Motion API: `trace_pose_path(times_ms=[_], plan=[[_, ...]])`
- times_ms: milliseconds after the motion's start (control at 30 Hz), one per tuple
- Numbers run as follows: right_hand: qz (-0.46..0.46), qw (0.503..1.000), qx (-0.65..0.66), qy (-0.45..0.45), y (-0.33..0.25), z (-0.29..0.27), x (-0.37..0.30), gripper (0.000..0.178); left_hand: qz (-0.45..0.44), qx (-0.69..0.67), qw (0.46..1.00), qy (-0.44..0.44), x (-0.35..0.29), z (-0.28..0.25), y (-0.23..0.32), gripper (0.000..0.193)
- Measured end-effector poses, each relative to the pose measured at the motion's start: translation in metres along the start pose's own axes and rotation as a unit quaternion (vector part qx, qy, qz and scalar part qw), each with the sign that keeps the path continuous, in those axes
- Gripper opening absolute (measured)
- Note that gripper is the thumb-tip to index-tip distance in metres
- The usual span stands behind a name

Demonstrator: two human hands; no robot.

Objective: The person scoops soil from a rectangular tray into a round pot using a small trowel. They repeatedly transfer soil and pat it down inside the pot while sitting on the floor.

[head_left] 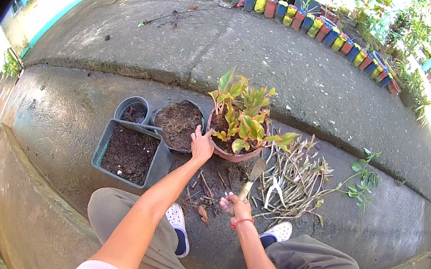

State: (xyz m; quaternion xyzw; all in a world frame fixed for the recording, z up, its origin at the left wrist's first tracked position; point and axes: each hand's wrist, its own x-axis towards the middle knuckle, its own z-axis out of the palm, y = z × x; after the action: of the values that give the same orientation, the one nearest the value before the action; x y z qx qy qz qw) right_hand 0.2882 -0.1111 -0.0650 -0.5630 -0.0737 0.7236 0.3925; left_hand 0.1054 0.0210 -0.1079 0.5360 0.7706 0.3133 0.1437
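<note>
A reddish-brown flower pot (234, 155) holds a leafy plant (246, 114) with green and pinkish-yellow leaves. At its left rim is my left hand (202, 145), its fingers closed on the edge. My right hand (238, 207) is wrapped round the wooden handle of a hand trowel (257, 170), whose soil-stained blade points away from me beside the pot. White-handled pruning shears (275, 192) lie just right of the trowel. Left of the pot stands a round black pot (174, 146) with soil and dry roots.
A square black pot (159, 165) of dark soil and a small grey pot (147, 109) stand at left. Cut stems (296, 184) are heaped at right, with a leafy branch (364, 180). A low concrete step (310, 125) runs behind; painted edging (318, 28) borders the garden.
</note>
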Motion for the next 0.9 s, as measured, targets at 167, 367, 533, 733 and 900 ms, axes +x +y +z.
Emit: trace_pose_path(times_ms=[167,367,533,733,900], plan=[[-0.031,0.987,-0.151,-0.033,0.003,0.001,-0.049,0.021,-0.011,0.014,0.999,-0.028,-0.017,0.008,0.005,0.027],[-0.102,0.956,-0.276,0.018,-0.011,-0.004,-0.086,0.025,-0.095,-0.222,0.965,0.102,-0.009,0.014,-0.002,0.029],[-0.132,0.916,-0.379,-0.005,-0.019,0.018,-0.065,0.031,-0.11,-0.174,0.979,-0.009,-0.016,0.02,0.0,0.039],[-0.034,0.978,-0.202,-0.035,-0.016,0.004,-0.076,0.027,-0.311,-0.2,0.929,0.02,-0.016,0.024,0.0,0.069],[0.056,0.995,-0.077,-0.017,-0.005,-0.039,-0.083,0.024,-0.406,-0.484,0.742,-0.225,-0.007,0.022,-0.019,0.075]])
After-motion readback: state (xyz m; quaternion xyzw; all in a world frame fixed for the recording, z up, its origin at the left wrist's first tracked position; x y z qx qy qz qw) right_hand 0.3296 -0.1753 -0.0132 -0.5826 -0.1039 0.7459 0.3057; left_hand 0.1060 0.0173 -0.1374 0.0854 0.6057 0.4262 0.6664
